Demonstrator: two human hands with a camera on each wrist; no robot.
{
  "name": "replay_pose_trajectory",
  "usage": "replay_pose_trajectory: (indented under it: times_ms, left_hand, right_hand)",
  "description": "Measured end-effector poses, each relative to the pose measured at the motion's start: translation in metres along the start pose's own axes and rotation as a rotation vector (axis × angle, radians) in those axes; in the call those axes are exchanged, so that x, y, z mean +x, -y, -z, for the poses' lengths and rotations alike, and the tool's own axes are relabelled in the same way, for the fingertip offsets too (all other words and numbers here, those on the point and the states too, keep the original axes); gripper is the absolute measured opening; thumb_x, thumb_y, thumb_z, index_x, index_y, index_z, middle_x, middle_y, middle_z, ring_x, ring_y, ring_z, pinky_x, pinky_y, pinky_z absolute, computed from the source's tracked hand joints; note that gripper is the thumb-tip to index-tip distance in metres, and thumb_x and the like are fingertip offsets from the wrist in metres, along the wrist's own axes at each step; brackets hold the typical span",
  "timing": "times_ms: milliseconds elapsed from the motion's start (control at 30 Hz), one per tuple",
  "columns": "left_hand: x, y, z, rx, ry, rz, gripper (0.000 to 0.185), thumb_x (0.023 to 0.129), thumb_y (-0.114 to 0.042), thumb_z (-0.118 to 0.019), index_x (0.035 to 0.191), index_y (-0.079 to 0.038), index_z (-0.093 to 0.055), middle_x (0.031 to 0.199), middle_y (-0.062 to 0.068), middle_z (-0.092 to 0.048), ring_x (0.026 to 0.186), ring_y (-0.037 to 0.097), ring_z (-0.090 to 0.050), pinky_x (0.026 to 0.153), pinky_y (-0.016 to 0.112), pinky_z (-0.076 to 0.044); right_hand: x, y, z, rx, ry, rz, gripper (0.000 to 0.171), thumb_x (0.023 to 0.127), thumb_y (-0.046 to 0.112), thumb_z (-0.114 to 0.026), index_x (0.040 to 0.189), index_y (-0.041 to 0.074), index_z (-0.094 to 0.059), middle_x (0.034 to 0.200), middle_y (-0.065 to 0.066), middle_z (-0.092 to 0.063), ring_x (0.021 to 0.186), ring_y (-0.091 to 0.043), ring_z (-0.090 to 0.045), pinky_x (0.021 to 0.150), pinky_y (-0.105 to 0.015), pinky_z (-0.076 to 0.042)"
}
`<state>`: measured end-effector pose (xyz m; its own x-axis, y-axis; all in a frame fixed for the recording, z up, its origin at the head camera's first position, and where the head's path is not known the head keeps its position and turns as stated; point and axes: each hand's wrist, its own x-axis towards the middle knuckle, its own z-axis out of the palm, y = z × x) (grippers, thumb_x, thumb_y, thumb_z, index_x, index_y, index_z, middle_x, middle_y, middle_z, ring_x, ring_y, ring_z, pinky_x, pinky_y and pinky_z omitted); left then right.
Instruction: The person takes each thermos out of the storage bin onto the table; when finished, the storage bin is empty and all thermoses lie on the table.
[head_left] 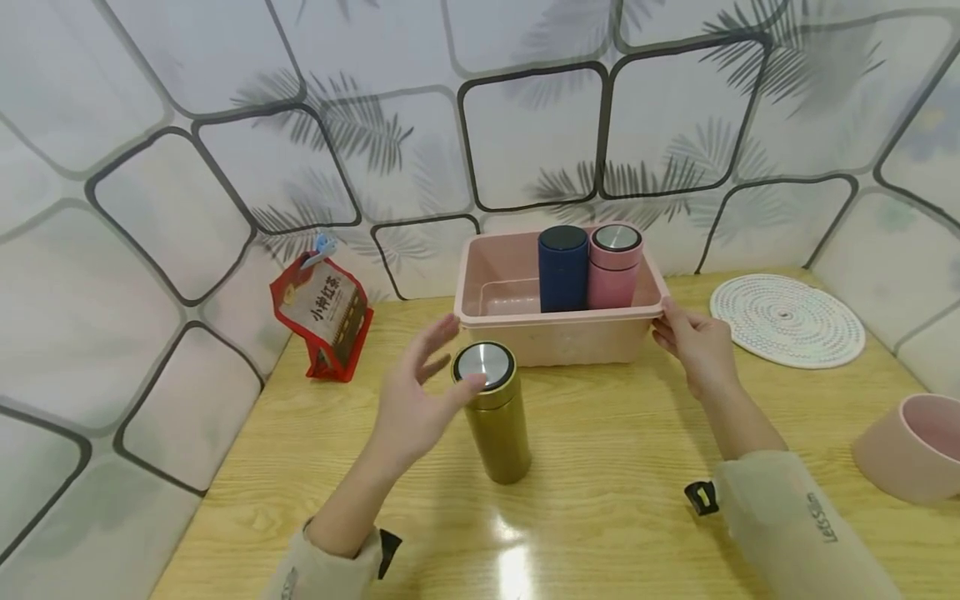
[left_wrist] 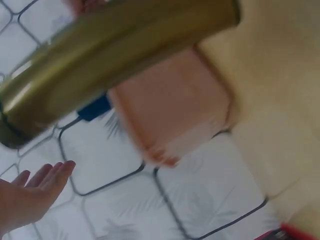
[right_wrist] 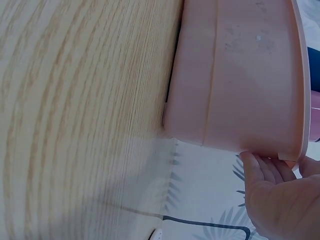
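Observation:
A gold flask [head_left: 495, 417] with a silver lid stands upright on the wooden table [head_left: 615, 467]. My left hand [head_left: 416, 392] is open just left of it, fingers spread, thumb by the flask's neck. In the left wrist view the gold flask [left_wrist: 115, 55] fills the top and the left hand [left_wrist: 35, 190] shows straight fingers holding nothing. Behind stands a pink bin [head_left: 570, 337] holding a navy flask [head_left: 562, 267] and a pink flask [head_left: 615, 262]. My right hand [head_left: 690, 337] pinches the bin's front right corner: the right wrist view shows the right hand [right_wrist: 280, 195] at the rim of the pink bin [right_wrist: 240, 80].
A red pouch [head_left: 324, 317] with a blue clip leans against the wall at the back left. A white woven round mat [head_left: 786, 320] lies at the back right. A pink bowl [head_left: 911, 446] sits at the right edge. Patterned walls close in behind and on the left.

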<state>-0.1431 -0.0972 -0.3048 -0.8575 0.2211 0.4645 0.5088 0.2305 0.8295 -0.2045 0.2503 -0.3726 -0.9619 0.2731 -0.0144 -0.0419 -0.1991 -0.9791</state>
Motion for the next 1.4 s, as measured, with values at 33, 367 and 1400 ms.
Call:
replay_pose_trajectory:
  times_ms: [33,367,1400]
  left_hand:
    - [0.008,-0.004,0.004,-0.018,-0.004,-0.048,0.072,0.087,-0.037,-0.076,0.144,-0.003,-0.047,0.141,0.01,-0.053,0.129,0.021,-0.05,0.101,0.043,-0.044]
    - [0.116,-0.013,0.015,0.125,0.239,-0.035,0.07,0.095,-0.036,-0.067,0.154,-0.024,-0.033,0.154,-0.006,-0.037,0.139,0.011,-0.035,0.107,0.04,-0.038]
    - [0.182,0.062,-0.076,-0.036,0.478,0.27,0.09,0.08,-0.02,-0.085,0.154,-0.019,-0.034,0.135,0.007,-0.057,0.129,0.026,-0.049,0.101,0.039,-0.045]
  right_hand:
    - [0.0,0.002,0.0,0.001,0.0,0.003,0.065,0.098,0.029,-0.061,0.134,-0.02,-0.039,0.115,-0.019,-0.057,0.09,-0.003,-0.067,0.082,-0.027,-0.051]
    - [-0.001,-0.001,0.002,-0.076,0.02,-0.012,0.065,0.1,0.035,-0.057,0.137,-0.015,-0.041,0.136,-0.03,-0.038,0.109,-0.014,-0.058,0.088,-0.03,-0.047]
    - [-0.006,-0.006,0.005,-0.171,-0.001,0.029,0.057,0.103,0.032,-0.054,0.132,-0.017,-0.048,0.13,-0.031,-0.049,0.119,-0.034,-0.052,0.092,-0.036,-0.048]
